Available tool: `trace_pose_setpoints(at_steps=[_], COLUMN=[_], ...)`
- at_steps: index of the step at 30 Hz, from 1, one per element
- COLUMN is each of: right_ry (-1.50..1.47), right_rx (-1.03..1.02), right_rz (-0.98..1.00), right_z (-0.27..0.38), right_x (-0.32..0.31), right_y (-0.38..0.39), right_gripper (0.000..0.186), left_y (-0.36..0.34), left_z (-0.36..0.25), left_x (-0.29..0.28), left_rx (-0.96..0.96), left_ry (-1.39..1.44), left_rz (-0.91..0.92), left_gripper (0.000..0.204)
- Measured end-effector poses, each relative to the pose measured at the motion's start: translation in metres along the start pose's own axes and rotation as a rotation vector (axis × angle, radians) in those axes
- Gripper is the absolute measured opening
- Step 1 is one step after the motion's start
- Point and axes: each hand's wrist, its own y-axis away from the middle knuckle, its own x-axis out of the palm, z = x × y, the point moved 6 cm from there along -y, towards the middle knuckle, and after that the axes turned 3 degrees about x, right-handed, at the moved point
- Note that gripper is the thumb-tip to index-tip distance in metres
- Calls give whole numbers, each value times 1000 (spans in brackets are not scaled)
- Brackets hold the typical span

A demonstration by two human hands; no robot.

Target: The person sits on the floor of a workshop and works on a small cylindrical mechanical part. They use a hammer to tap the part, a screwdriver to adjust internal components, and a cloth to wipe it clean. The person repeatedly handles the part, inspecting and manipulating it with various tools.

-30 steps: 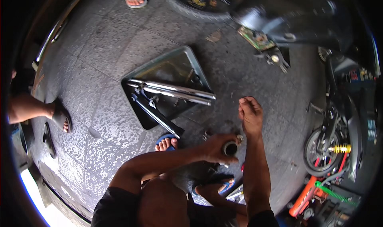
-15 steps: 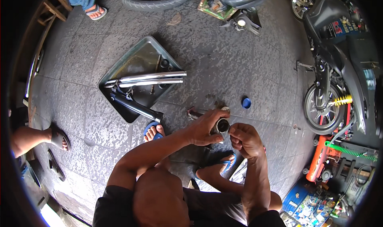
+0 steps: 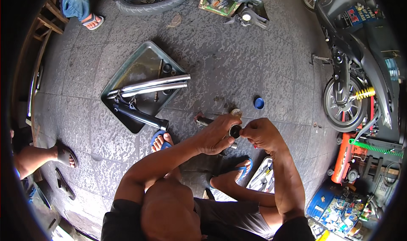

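Note:
My left hand is wrapped round a metal tube that looks like a motorcycle fork leg. Its round mouth, dark inside with a pale rim, faces up between thumb and fingers. At the right side of that rim, my right hand is closed, thumb and fingertips pinched together; whatever they grip is hidden. A small bit of red shows under the right hand. Beyond my left hand lies the tube's other part, with a reddish tip. Near the knuckles is a small round pale container, and further right a blue cap on the floor.
A metal tray at left holds chrome tubes, a black fork bracket, a thin rod and dark rings. Tools lie in a case by my right foot. Motorcycles, an orange cylinder and other people's feet surround the floor.
My right hand has turned, its fingers drawn into a tighter pinch at the tube's rim. The tube's mouth looks darker inside. My left hand keeps its hold, and the whole view has shifted slightly.

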Motion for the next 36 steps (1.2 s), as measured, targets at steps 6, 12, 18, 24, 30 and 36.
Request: trace_pose_setpoints(at_steps=[6,12,18,24,30,36], right_ry=[415,389,-101,-323,-380,-359], right_rx=[-72,-122,2,-48,-47,-47], right_rz=[-88,-38,106,83,50,-56], right_z=[20,18,4,-12,-17,-24], right_x=[0,3,21,33,41,45], right_y=[2,-2,8,8,13,19], right_gripper=[33,34,26,24,26,28], left_y=[-4,-2,8,7,11,11], left_z=[-7,-5,0,-2,1,3], left_x=[-2,-7,-13,-21,-20,-15], left_rx=[-14,-128,-109,-89,-137,-189], left_ry=[-19,25,70,63,157,195], left_rz=[6,-8,-68,-86,15,97], left_gripper=[50,54,57,67,55,56])
